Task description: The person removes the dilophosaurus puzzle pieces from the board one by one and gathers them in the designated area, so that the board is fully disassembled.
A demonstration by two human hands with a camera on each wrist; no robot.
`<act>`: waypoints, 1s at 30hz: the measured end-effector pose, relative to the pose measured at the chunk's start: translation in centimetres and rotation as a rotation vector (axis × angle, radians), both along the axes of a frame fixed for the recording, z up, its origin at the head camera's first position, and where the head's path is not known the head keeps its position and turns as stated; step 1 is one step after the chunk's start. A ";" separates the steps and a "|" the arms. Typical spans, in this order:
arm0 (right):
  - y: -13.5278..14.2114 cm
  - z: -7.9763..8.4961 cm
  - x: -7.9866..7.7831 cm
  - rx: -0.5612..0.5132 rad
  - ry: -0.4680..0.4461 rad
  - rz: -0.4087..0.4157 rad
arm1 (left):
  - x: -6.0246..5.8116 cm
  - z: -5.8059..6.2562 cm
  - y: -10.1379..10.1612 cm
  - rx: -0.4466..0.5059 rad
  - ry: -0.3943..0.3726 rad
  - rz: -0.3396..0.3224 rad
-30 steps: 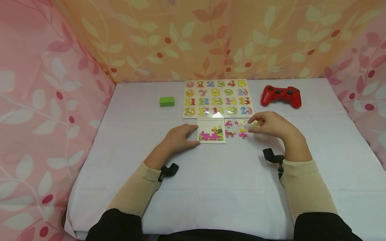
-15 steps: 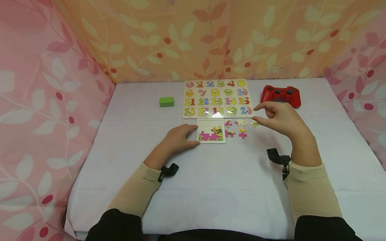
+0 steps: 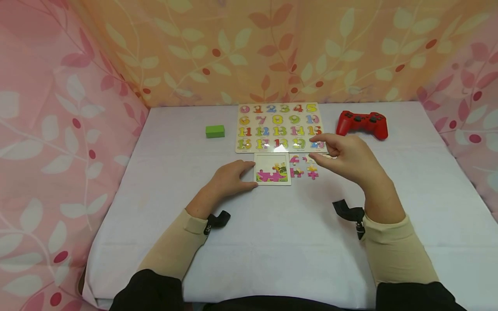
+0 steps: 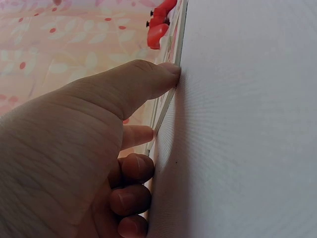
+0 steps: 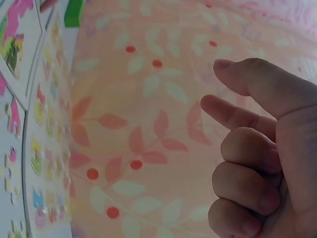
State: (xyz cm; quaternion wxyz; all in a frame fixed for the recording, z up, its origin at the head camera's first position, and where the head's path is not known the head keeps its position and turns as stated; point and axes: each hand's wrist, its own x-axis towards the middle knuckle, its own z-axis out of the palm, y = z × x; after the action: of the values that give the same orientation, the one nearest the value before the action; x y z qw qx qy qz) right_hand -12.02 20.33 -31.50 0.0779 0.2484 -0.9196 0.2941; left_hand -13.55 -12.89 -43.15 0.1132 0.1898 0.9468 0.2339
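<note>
My left hand [image 3: 229, 179] rests at the left side of a small white-framed jigsaw tray [image 3: 272, 183]. Its index fingertip touches the left edge and its thumb the lower left corner; the other fingers curl beneath, as the left wrist view shows. Pink and green pieces fill the tray's lower and right parts. Loose jigsaw pieces [image 3: 297, 172] lie just right of the tray. Above them hovers my right hand [image 3: 350, 160], thumb and index extended with a gap between them and nothing held. Its other fingers are curled, and it partly hides the pieces at the right.
A number puzzle board [image 3: 280, 125] lies directly behind the tray, its right corner overlapped by my right fingers. A green block [image 3: 215, 131] stands to its left, a red game controller [image 3: 362, 123] to its right. Patterned curtains [image 3: 272, 52] enclose the white tabletop [image 3: 256, 250].
My right hand lifted away from the right-hand loose piece and moved right, then came back left over the pieces. The left hand and tray have stayed put.
</note>
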 end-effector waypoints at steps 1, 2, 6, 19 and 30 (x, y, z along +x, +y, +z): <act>-0.3 -0.1 0.0 0.003 -0.007 0.009 | 0.0 0.0 0.0 0.001 0.001 0.000; -0.7 -0.2 0.1 0.010 -0.011 0.016 | 0.0 -0.1 0.0 0.001 0.001 0.000; -2.1 -1.0 -0.1 0.051 -0.037 0.031 | 0.0 -0.1 0.0 -0.001 0.005 0.001; -5.4 -4.9 -1.7 0.158 -0.290 0.061 | 0.0 -0.2 -0.1 -0.009 0.010 -0.001; -6.2 -8.7 -3.3 0.219 -0.389 0.050 | -0.1 -0.1 0.0 -0.011 0.015 -0.011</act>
State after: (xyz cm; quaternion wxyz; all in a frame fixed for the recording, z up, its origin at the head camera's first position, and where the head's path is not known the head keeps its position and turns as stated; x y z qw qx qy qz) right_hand -15.30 14.18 -40.21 -0.1357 0.2165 -0.9373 0.2369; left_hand -13.61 -12.91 -43.21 0.1083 0.1962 0.9478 0.2267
